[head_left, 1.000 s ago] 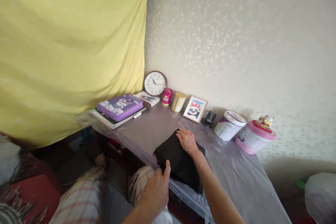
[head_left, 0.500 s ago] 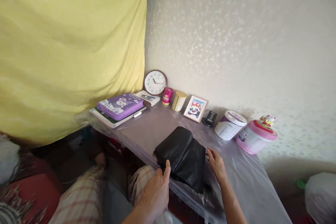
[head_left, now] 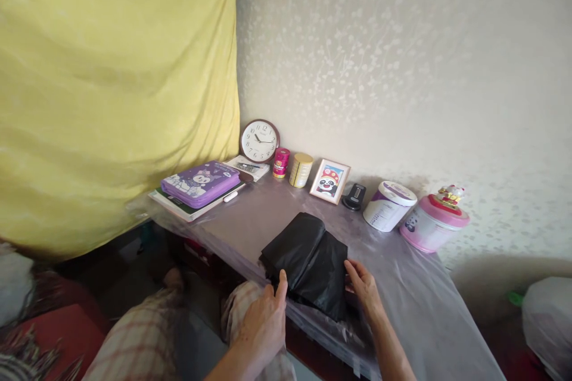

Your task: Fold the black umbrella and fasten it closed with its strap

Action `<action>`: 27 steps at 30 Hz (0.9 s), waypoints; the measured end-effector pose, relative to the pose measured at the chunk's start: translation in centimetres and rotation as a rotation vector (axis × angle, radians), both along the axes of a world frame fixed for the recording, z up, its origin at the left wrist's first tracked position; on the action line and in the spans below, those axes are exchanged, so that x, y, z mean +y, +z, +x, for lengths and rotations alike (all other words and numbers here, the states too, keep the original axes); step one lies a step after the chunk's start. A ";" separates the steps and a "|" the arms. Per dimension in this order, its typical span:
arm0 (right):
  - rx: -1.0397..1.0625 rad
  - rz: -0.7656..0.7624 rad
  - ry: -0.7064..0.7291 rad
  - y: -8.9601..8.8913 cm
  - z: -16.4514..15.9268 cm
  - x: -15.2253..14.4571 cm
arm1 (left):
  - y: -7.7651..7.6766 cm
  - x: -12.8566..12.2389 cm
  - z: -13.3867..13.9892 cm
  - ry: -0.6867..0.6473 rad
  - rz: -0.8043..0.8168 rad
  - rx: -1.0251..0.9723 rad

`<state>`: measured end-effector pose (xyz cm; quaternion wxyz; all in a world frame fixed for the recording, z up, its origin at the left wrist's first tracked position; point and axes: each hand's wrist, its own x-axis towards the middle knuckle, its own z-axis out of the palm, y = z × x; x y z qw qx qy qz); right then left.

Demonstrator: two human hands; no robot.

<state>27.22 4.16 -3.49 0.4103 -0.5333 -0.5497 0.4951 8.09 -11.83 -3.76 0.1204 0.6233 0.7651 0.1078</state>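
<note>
A folded black cloth lies at the near edge of the plastic-covered surface. The left hand rests at its near-left corner, grip loose, forefinger up against the fold. The right hand touches its right edge, fingers curled, seemingly pinching it, though the contact is hard to see. Behind stand a clock and a framed picture.
</note>
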 end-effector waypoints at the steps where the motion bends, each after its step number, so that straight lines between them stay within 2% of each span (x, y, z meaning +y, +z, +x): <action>1: 0.011 0.007 -0.001 0.0 0.0 -0.1 | 0.0 0.0 0.0 0.001 -0.004 0.002; 8: 0.066 -0.025 -0.039 0.8 -0.2 -0.5 | -0.5 0.0 0.0 -0.006 0.017 0.064; 13: 0.009 -0.007 0.008 0.3 -0.2 -0.4 | -0.4 0.0 -0.1 -0.012 0.009 0.069; 20: -0.288 0.314 -0.114 0.0 -0.2 0.7 | -0.3 0.0 0.0 0.002 0.004 0.058; 22: -0.256 0.296 -0.109 0.3 -0.4 0.8 | -0.4 0.1 0.0 -0.004 -0.010 0.036; 27: -0.098 0.097 -0.033 0.6 -1.4 0.0 | -0.6 0.1 -0.1 -0.005 -0.021 0.013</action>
